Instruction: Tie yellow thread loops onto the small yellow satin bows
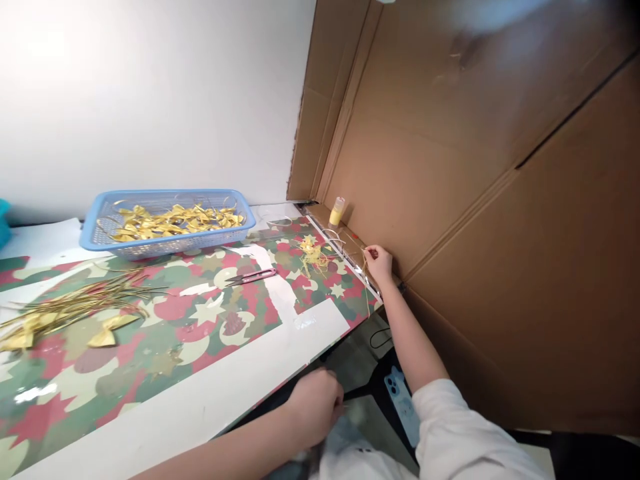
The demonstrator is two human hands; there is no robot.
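Out at the table's right edge, beside the cardboard wall, my right hand (379,261) pinches a thin yellowish strand (367,288) that hangs down over the edge. Closer to my body, just off the front edge, my left hand (317,403) is closed in a fist. Its fingers are turned away, so what they hold, if anything, is hidden. Left of my right hand lies a small tangle of yellow threads (313,255). Pink-handled thread snips (251,277) rest farther left on the patterned table cover (207,312).
A blue plastic basket (167,248) of gold ribbon pieces stands at the back left. Gold wire stems (95,293) and a loose ribbon piece (107,333) lie at left. A small yellow-filled container (337,211) stands by the cardboard wall (450,187). Below is a phone (401,403).
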